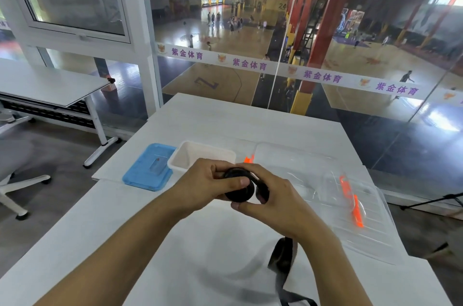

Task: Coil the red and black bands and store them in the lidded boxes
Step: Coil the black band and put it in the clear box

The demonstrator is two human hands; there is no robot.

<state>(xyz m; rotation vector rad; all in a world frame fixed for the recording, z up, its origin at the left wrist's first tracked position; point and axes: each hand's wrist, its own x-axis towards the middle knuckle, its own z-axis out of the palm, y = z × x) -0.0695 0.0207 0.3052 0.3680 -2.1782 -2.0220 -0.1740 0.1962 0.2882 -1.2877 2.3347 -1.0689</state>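
Both hands meet over the white table (155, 225) around a half-rolled black band (239, 189). My left hand (205, 185) grips the black coil, thumb across its face. My right hand (273, 195) pinches the band where it feeds onto the coil. The loose tail of the band (281, 258) hangs down under my right wrist and trails off the bottom edge. An open white box (200, 152) stands just beyond my hands, its blue lid (147, 170) lying flat to its left. No red band is visible.
A clear plastic box and lid with orange clips (350, 203) lies open at the right side of the table. A glass wall runs behind the table. An office chair (15, 170) and a second white table (45, 87) stand at the left.
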